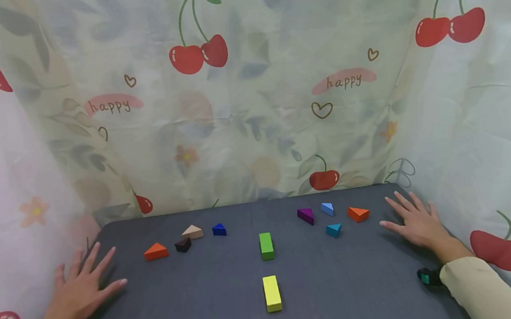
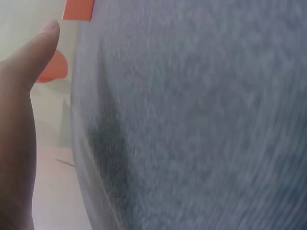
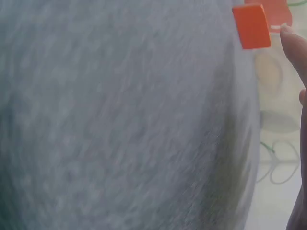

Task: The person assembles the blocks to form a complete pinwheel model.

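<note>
My left hand point(image 1: 78, 293) is spread with straight fingers at the table's left edge, holding nothing. Nearest to it lies an orange triangular block point(image 1: 156, 252). On the right side my right hand point(image 1: 418, 222) is also spread and holds nothing, close to another orange triangular block point(image 1: 358, 214). In the middle a green rectangular block point(image 1: 266, 246) lies behind a yellow rectangular block point(image 1: 272, 294). Black point(image 1: 183, 245), beige point(image 1: 192, 232) and dark blue point(image 1: 219, 230) blocks sit on the left. Purple point(image 1: 305, 216), light blue point(image 1: 327, 209) and teal point(image 1: 333, 230) blocks sit on the right.
The dark grey table point(image 1: 194, 299) carries all the blocks. A cherry-patterned curtain point(image 1: 250, 95) hangs behind it and along both sides. Beside the right sleeve point(image 1: 476, 277) a black wrist device point(image 1: 429, 276) shows.
</note>
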Available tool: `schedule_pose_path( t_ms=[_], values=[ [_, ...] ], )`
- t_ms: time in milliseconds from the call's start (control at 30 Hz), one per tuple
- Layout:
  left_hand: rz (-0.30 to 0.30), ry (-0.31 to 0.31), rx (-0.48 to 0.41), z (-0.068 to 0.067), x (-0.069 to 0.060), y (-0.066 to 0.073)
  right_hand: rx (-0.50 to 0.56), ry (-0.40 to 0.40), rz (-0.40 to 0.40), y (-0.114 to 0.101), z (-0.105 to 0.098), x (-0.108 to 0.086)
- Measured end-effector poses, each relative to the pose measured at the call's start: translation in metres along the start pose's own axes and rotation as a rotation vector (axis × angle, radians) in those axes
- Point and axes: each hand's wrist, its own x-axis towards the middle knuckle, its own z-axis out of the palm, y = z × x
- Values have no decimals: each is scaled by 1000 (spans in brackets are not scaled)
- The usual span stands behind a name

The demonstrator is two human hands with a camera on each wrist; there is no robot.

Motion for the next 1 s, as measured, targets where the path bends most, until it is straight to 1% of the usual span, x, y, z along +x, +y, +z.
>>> schedule_pose_path(
  t_ms=[167, 267, 567, 733, 1000],
  values=[
    [27, 13, 5, -2, 2, 8, 3, 20, 2, -7, 2, 6],
    [43, 36, -5, -2, 3, 14, 14, 35, -10, -13, 2, 9],
    [110, 177, -44, -4, 10, 31, 82, 130, -66, -37, -1, 15],
    [149, 227, -79, -8, 14, 48, 107, 172, -96, -51, -1, 22],
    [203, 262, -119, -15, 19, 75, 158, 183, -140, -73, 1, 31]
  ],
)
